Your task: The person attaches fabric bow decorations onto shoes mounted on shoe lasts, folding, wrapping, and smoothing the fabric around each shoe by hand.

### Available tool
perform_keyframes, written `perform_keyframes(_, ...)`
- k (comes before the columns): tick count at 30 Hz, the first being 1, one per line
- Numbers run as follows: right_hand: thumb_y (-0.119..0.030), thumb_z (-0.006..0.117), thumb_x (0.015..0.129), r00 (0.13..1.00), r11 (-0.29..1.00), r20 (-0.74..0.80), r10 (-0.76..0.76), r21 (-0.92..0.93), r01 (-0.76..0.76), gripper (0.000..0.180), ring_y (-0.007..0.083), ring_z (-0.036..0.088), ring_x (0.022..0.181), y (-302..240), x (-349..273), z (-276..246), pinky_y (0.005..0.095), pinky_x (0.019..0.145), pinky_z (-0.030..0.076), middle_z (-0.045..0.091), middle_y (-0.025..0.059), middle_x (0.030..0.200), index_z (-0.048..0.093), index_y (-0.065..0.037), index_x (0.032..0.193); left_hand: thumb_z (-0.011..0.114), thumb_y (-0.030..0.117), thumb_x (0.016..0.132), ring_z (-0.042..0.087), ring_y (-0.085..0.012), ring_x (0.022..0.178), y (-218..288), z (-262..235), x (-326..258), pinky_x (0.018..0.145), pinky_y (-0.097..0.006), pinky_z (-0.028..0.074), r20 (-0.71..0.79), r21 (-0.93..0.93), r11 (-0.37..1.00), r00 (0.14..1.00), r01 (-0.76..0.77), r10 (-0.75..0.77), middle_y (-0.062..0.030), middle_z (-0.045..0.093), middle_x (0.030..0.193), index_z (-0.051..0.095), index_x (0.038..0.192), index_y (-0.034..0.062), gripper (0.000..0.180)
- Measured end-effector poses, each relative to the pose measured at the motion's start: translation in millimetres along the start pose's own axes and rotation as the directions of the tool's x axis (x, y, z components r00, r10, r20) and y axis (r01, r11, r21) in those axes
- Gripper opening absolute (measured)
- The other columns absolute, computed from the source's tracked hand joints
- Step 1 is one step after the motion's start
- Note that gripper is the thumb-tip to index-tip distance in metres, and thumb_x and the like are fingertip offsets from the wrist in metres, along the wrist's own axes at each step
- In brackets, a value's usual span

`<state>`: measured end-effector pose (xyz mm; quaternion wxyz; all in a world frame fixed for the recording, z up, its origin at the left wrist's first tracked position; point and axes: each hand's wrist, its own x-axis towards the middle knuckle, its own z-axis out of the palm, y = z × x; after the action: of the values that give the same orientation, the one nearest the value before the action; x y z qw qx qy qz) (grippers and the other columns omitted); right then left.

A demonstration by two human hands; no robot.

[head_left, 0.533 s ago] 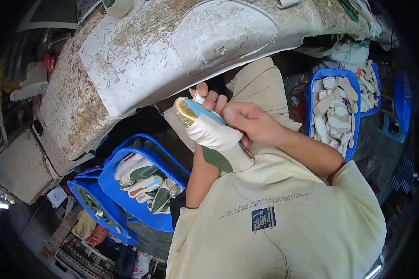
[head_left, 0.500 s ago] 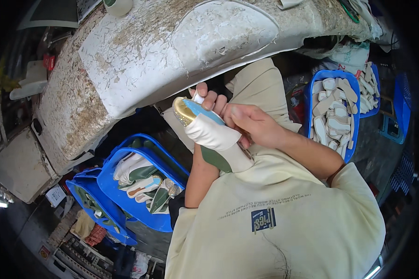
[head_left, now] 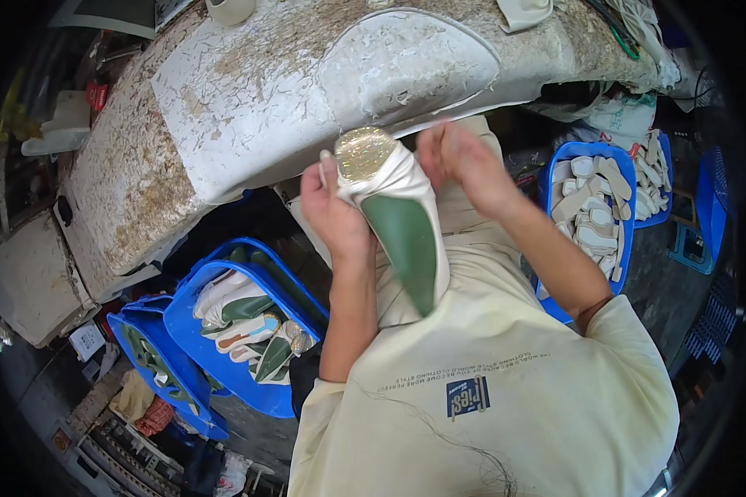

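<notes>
A cream shoe (head_left: 427, 217) with a round, glittery gold toe is held up in front of my body. Its opening shows a smooth green surface (head_left: 402, 240), apparently a shoe last. My left hand (head_left: 336, 195) grips the shoe from its left side near the toe, thumb up along the edge. At the shoe's right side is my right hand (head_left: 464, 161), smeared by motion with its fingers bent. Whether it touches the shoe or holds anything, I cannot tell.
A worn, glue-crusted white workbench (head_left: 249, 91) curves across the far side. At left stand blue bins (head_left: 192, 331) with cream and green shoes. Another blue bin (head_left: 547, 178) at right carries many pale sole-shaped pieces (head_left: 593, 203). My knee (head_left: 481, 137) lies behind the shoe.
The shoe has turned over: its blue-and-gold underside faced up before, and now its gold toe and green opening do. My right hand has moved off the underside to the right.
</notes>
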<state>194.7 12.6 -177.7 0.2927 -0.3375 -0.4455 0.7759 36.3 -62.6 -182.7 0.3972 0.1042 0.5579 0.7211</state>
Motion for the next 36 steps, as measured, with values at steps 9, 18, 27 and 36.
perform_keyframes(9, -0.02, 0.052, 0.088, 0.999, 0.949, -0.011, -0.038, -0.313, 0.033, 0.023, 0.0048, 0.041, 0.059, -35, 42, 39, 0.0223, 0.054, 0.033, 0.049, -0.0044, 0.064, 0.056, -0.005, 0.07, 0.066, 0.013, 0.089, 0.052, -0.011, 0.071, 34, 29, -19, 0.066, -0.025, 0.043, 0.187, 0.46, 0.725, 0.854, -0.512, 0.485, -0.0059, 0.059, 0.078, 0.061, 0.086, -0.0018, 0.016)
perform_keyframes(18, -0.013, 0.05, 0.086, 1.0, 0.995, 0.02, 0.0, -0.099, 0.001, 0.019, 0.0047, 0.041, 0.059, -33, 29, 35, 0.0213, 0.053, 0.033, 0.049, -0.0027, 0.066, 0.052, -0.005, 0.069, 0.062, 0.012, 0.093, 0.051, -0.0086, 0.079, 12, 14, -38, 0.073, -0.022, 0.042, 0.145, 0.294, 0.929, 0.971, -0.227, 0.192, -0.004, 0.06, 0.085, 0.06, 0.089, -0.0036, 0.016)
perform_keyframes(27, -0.016, 0.047, 0.088, 0.977, 0.998, 0.204, -0.062, 0.017, 0.06, 0.021, 0.0092, 0.046, 0.066, -37, 30, 43, 0.0236, 0.061, 0.037, 0.052, 0.0024, 0.071, 0.051, -0.004, 0.072, 0.069, 0.02, 0.087, 0.055, -0.0165, 0.105, 34, -1, -13, 0.09, -0.03, 0.046, 0.647, -0.111, 0.804, 0.657, 0.584, -0.387, -0.0085, 0.056, 0.116, 0.039, 0.133, 0.0018, 0.058)
perform_keyframes(36, -0.023, 0.075, 0.073, 0.738, 0.131, 0.368, -0.565, -0.844, 0.521, 0.036, 0.0297, 0.056, 0.072, -37, -28, 68, 0.0378, 0.063, 0.047, 0.053, 0.0118, 0.081, 0.057, -0.001, 0.094, 0.069, 0.024, 0.086, 0.062, -0.0103, 0.078, 57, -27, 23, 0.071, -0.025, 0.049, 0.328, 0.349, 0.903, 0.871, 0.249, -0.366, -0.0043, 0.067, 0.089, 0.065, 0.104, -0.0001, 0.03)
